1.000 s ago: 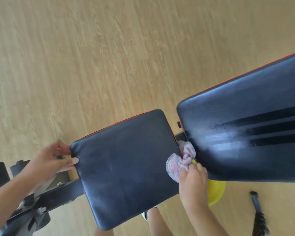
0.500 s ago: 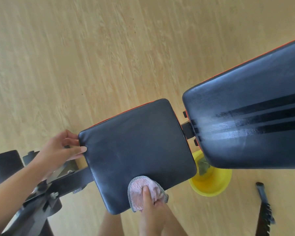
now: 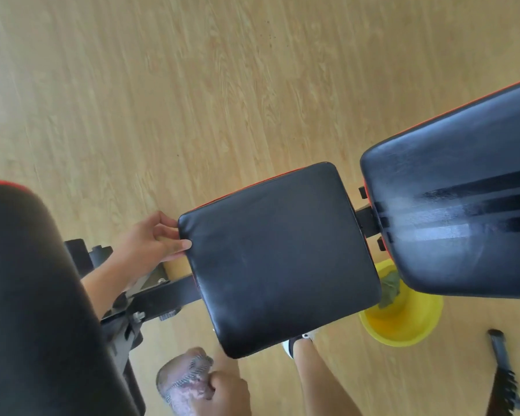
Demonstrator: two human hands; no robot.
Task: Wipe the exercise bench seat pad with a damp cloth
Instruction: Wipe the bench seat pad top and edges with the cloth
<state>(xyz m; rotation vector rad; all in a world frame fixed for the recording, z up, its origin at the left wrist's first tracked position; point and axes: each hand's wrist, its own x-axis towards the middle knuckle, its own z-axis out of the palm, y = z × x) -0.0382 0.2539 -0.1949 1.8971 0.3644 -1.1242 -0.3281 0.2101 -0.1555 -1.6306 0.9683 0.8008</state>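
The black seat pad [image 3: 279, 256] of the bench lies in the middle of the view, tilted, with a thin red edge on its far side. My left hand [image 3: 150, 244] grips the pad's left edge, thumb on top and fingers curled under. My right hand [image 3: 222, 394] is at the bottom, off the pad and below its near left corner, bunched around a pinkish mesh cloth [image 3: 183, 382].
The black backrest pad [image 3: 457, 223] with dark stripes rises at the right. A yellow basin [image 3: 403, 322] holding a greenish rag sits on the wooden floor under the gap. A black brush [image 3: 505, 373] lies at bottom right. The bench frame [image 3: 159, 298] and a dark padded roller [image 3: 27, 295] fill the left.
My right hand swept the cloth from the pad's right edge along the near edge and off past its left corner. The left hand kept its hold while the view shifted right.
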